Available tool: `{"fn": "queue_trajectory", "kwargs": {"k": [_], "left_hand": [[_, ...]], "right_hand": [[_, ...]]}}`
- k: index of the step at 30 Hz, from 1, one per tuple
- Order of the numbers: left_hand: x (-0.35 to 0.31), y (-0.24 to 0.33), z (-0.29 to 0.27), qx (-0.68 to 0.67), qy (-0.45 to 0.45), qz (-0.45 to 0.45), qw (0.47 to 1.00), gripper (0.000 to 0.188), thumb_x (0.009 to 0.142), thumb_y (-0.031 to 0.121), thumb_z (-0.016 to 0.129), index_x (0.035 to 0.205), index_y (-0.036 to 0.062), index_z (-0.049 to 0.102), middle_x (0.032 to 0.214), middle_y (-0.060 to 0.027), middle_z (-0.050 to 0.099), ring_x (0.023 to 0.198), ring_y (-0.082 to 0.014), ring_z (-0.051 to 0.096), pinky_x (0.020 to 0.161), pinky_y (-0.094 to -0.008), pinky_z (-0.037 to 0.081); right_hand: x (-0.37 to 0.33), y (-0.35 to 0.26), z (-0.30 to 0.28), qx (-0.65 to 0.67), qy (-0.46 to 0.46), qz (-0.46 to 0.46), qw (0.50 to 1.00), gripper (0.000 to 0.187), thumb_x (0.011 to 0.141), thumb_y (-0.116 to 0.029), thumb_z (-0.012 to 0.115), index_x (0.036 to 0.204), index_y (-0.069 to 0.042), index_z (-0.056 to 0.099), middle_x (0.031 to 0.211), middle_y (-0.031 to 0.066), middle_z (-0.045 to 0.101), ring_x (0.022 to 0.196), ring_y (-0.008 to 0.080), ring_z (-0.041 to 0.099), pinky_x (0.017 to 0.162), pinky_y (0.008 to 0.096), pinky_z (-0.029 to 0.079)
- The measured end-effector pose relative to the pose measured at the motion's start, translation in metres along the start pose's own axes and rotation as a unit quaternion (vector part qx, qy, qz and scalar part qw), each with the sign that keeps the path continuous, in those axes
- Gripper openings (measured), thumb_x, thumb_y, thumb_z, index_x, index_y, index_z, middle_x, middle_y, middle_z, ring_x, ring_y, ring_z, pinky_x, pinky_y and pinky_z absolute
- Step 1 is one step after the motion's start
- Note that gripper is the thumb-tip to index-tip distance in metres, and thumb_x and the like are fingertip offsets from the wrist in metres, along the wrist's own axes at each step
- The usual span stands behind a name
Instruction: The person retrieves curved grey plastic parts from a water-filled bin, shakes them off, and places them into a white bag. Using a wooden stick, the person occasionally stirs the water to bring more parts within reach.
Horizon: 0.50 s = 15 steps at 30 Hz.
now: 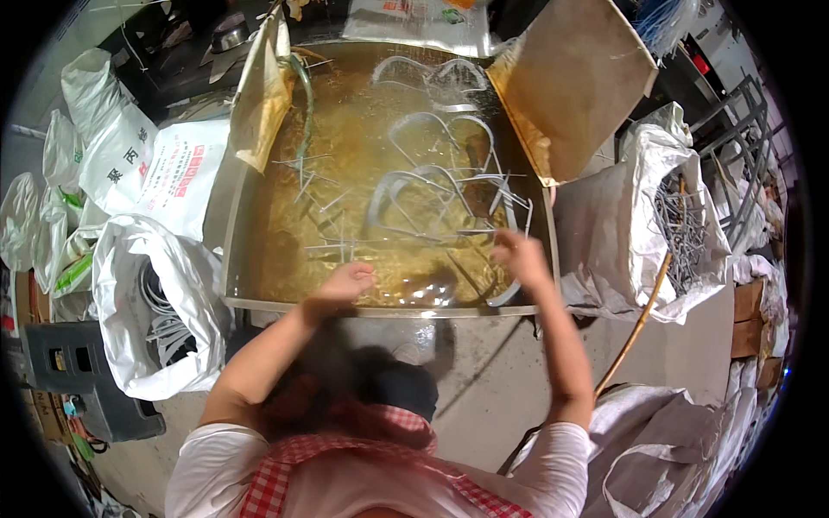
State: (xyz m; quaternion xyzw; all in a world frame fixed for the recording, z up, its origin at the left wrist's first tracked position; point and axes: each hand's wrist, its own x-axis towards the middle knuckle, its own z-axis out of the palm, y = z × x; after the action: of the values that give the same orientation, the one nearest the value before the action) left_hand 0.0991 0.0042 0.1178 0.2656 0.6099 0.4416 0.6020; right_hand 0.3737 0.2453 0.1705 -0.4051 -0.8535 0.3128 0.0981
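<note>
A wide metal tub (389,312) of yellowish water is in front of me. My left hand (351,283) is over its near rim with the fingers curled together; what they hold, if anything, is too small to make out. A branching grey plastic sprue (344,247) lies just beyond it. My right hand (520,254) is closed near the right wall, beside a curved grey plastic frame (380,203) with thin cross-pieces. Its fingertips meet the end of a thin grey strip (477,231), though the grip itself is partly hidden. More curved frames (432,73) float toward the back.
Stained boards (570,82) stand at the tub's far corners, and a green hose (307,108) hangs in at the left. White sacks flank the tub: one (168,371) with grey loops, another (604,233) with grey scraps. A wooden stick (636,330) leans at the right.
</note>
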Motion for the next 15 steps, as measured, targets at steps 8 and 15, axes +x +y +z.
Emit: {"fn": "queue_trajectory", "kwargs": {"k": [8,15], "left_hand": [[-0.002,-0.043,-0.057,0.000,0.008,0.064,0.998,0.039,0.084,0.016,0.058,0.115,-0.0054,0.047,0.092,-0.0061,0.058,0.081,-0.0118,0.055,0.068,-0.0235,0.045],[-0.028,0.013,-0.048,0.037,0.093,0.112,0.989,0.031,0.084,0.012,0.057,0.111,-0.0032,0.053,0.098,-0.0087,0.060,0.091,-0.0127,0.056,0.079,-0.0257,0.045]], "right_hand": [[0.090,-0.078,0.202,-0.160,0.034,-0.166,0.972,0.081,0.062,-0.022,0.077,0.128,-0.001,0.035,0.126,0.0216,0.042,0.116,0.0363,0.040,0.098,0.0413,0.033],[0.091,-0.165,0.274,-0.122,0.074,-0.130,0.981,0.077,0.062,-0.033,0.074,0.122,0.001,0.039,0.115,0.0206,0.049,0.108,0.0377,0.045,0.094,0.0453,0.032]]}}
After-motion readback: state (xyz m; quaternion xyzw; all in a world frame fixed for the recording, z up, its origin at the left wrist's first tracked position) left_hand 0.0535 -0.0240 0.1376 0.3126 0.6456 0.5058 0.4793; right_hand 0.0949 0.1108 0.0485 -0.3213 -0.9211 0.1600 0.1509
